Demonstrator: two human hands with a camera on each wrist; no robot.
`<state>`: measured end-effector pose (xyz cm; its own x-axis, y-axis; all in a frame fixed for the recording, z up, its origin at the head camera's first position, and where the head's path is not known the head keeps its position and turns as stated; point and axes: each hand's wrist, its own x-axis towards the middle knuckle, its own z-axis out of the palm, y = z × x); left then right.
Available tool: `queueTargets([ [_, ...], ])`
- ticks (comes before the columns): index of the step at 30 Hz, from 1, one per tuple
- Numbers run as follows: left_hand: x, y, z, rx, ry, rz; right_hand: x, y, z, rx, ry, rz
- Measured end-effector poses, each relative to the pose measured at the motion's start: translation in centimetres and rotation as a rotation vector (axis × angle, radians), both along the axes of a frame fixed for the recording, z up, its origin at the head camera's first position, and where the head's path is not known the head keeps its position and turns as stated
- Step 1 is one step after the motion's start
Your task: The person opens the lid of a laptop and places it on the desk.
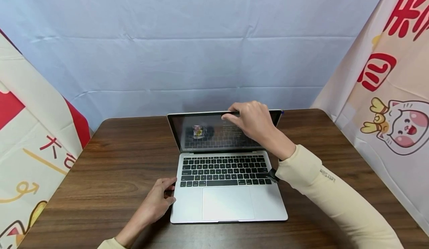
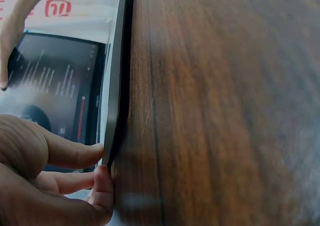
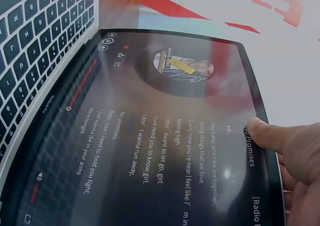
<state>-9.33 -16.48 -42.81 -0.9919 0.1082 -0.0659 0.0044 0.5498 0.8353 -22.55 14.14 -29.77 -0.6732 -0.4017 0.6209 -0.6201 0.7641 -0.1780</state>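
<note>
A silver laptop (image 1: 228, 204) lies on the table with its lid raised and its black keyboard facing me. At the lid's top edge, my right hand (image 1: 256, 120) grips the screen (image 3: 165, 136). Its thumb (image 3: 267, 133) presses the front near the song title, and the other fingers reach behind the lid, partly hidden. My left hand (image 1: 157, 198) holds the left side of the base, thumb and fingers bent at the edge (image 2: 115, 85). Lyrics, a round cover picture and a red progress bar show on the display.
Dark brown wood forms the table top (image 1: 134, 159) around the laptop. Behind it hangs a pale blue cloth (image 1: 201, 55). Printed cloths with cartoon figures and red characters flank the table on the left (image 1: 33, 141) and right (image 1: 395, 92).
</note>
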Motion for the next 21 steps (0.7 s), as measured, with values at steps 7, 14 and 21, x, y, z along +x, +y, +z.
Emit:
queueTargets([
  [7, 0.00, 0.04, 0.01, -0.009, 0.005, 0.001, -0.81, -0.03, 0.17, -0.009, -0.046, -0.019],
  [14, 0.06, 0.05, -0.04, -0.014, 0.009, -0.002, -0.83, -0.02, 0.35, 0.000, -0.058, -0.021],
  [21, 0.10, 0.04, -0.11, -0.015, 0.006, -0.006, -1.07, 0.02, 0.30, -0.001, -0.061, -0.010],
])
